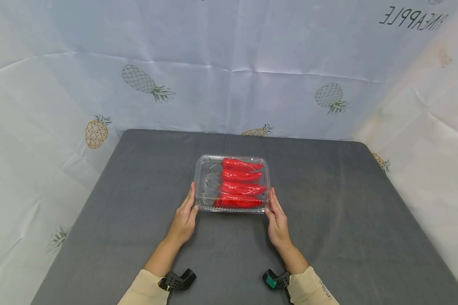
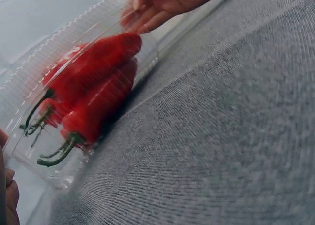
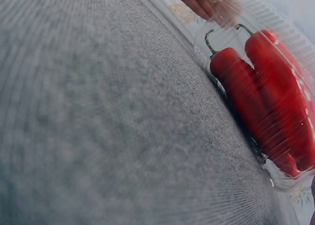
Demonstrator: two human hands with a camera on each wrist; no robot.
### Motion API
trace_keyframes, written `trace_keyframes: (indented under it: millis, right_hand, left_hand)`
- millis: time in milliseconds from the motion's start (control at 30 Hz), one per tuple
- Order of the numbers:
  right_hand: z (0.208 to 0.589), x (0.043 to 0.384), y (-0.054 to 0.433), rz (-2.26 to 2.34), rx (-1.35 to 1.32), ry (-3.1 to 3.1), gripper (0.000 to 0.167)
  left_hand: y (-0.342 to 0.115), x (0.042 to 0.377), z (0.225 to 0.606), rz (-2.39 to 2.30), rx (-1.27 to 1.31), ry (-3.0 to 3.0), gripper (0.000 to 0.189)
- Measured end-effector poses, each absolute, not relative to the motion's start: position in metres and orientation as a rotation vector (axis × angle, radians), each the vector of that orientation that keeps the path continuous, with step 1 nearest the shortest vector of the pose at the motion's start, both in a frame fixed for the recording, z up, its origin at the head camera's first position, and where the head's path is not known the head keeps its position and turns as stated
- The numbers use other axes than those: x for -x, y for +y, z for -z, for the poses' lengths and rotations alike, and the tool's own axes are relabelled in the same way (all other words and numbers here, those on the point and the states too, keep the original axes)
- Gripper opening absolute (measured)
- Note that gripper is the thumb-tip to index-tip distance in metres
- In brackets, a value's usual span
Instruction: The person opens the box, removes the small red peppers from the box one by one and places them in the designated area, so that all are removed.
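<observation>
Sleeves (image 1: 145, 291): pale, nearest us;
Left hand (image 1: 184, 217): gripping the clear box (image 1: 229, 210) at left;
Right hand (image 1: 277, 219): gripping its right end;
Red peppers (image 1: 239, 176): four, we see, inside it, midway across the grey table (image 1: 328, 237)

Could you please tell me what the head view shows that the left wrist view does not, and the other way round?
Only the head view: the pineapple prints on the backdrop, the beige sleeves, the black wrist devices and the tabletop's rounded far corners.

Only the left wrist view: the ribbed weave of the grey tablecloth and the green of the thick, curved pepper stems, which look faint from above.

Both: the clear plastic container, the red peppers inside, and the left hand and right hand at its opposite ends.
</observation>
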State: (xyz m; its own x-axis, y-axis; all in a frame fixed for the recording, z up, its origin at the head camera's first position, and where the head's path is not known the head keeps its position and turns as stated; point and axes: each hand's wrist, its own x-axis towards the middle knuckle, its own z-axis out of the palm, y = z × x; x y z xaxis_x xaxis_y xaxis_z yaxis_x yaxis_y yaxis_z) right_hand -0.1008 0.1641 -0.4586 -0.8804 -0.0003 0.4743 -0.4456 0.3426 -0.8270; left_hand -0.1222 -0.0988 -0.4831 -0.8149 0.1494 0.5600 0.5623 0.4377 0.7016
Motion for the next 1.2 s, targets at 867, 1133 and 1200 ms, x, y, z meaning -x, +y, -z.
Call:
trace_keyframes:
  millis: [867,1133,1200]
  right_hand:
    - [0.483,0.105,0.166,-1.294,-0.181,-2.211,0.042]
    - [0.445,0.105,0.168,-1.367,-0.218,-2.215,0.038]
    - [0.427,0.107,0.169,-1.341,-0.281,-2.218,0.039]
  left_hand:
    - [-0.100,0.122,0.480,1.316,0.628,-2.330,0.060]
    - [-0.111,0.128,0.454,1.345,0.588,-2.474,0.070]
    - [-0.116,0.133,0.441,1.389,0.606,-2.497,0.074]
